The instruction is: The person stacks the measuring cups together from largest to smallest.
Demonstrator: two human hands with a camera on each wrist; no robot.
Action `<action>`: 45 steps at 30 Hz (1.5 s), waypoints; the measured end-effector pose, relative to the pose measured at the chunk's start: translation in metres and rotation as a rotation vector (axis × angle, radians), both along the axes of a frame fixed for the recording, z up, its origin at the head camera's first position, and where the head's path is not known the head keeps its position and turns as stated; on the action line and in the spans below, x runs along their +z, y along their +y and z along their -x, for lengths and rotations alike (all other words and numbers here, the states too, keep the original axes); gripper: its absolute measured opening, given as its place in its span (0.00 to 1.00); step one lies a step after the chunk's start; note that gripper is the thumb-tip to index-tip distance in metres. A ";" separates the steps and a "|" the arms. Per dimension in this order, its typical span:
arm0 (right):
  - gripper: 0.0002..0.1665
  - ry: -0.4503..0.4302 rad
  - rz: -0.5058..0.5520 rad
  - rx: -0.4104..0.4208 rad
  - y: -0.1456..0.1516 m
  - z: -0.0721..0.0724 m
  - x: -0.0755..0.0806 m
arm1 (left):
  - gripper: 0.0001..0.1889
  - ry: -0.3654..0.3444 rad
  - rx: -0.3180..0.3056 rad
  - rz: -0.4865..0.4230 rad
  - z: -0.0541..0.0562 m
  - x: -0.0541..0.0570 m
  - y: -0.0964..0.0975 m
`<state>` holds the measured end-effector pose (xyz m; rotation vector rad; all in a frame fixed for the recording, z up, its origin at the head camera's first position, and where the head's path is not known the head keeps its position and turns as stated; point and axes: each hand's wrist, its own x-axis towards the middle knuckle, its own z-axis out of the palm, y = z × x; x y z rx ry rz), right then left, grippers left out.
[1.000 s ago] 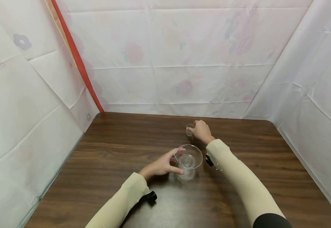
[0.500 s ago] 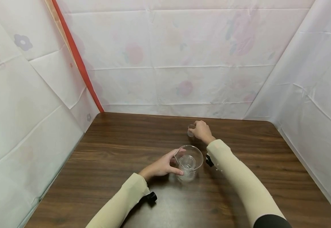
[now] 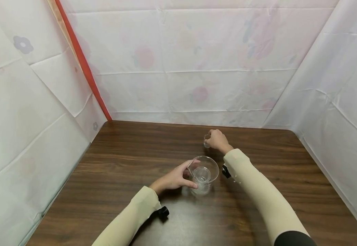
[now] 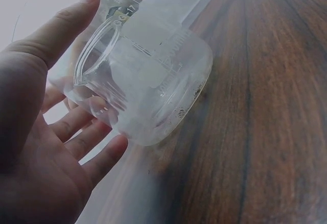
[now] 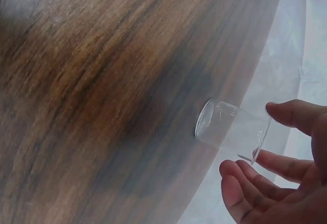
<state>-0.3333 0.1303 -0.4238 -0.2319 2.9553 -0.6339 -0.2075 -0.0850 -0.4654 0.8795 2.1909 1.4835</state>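
Note:
Around a large clear glass beaker at the table's middle, my left hand curves its fingers and thumb from the left. White printed markings show on the beaker's wall in the left wrist view. A smaller glass ring shows inside it; whether that is a second vessel I cannot tell. Farther back, my right hand holds a small clear glass cup by its rim, thumb on one side and fingers on the other. The cup is upright, at or close to the tabletop; contact with the wood is unclear.
The dark wood-grain table is walled by pale floral sheets at the back and both sides. A red strip runs down the back left corner. Small black devices sit at both wrists.
The small cup has shifted slightly right, deeper into my right hand. My left hand and the large beaker have stayed in place.

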 end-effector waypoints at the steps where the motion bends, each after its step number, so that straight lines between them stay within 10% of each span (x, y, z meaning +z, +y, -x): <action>1: 0.30 0.002 0.003 -0.005 0.000 0.000 0.000 | 0.46 0.000 0.000 0.000 0.000 0.000 0.000; 45: 0.26 0.050 0.049 -0.005 0.006 -0.006 0.003 | 0.45 0.003 -0.003 -0.008 0.000 -0.002 0.000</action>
